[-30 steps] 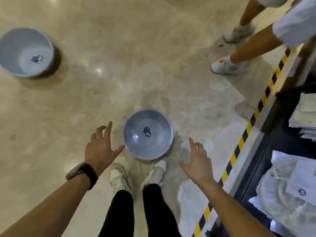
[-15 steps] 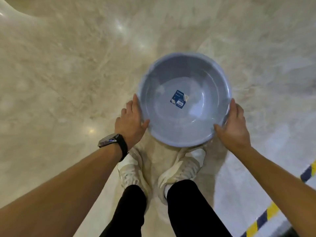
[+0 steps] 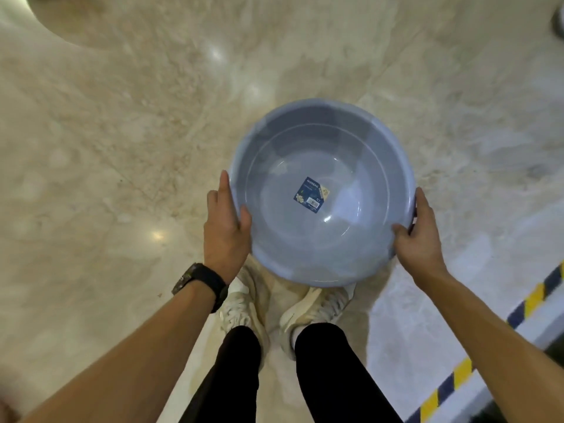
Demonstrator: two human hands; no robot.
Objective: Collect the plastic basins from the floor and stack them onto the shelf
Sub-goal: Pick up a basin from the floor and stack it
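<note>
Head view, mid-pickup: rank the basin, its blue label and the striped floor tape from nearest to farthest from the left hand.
1. basin: touching; the left hand grips its left rim, thumb over the edge.
2. blue label: inside the basin, in the middle of its bottom.
3. striped floor tape: on the floor at far right, past the basin's other side.

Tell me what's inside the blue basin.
Inside the basin sits one blue label stuck to its bottom, nothing else. The thumb of the left hand hides a bit of wall.
</note>
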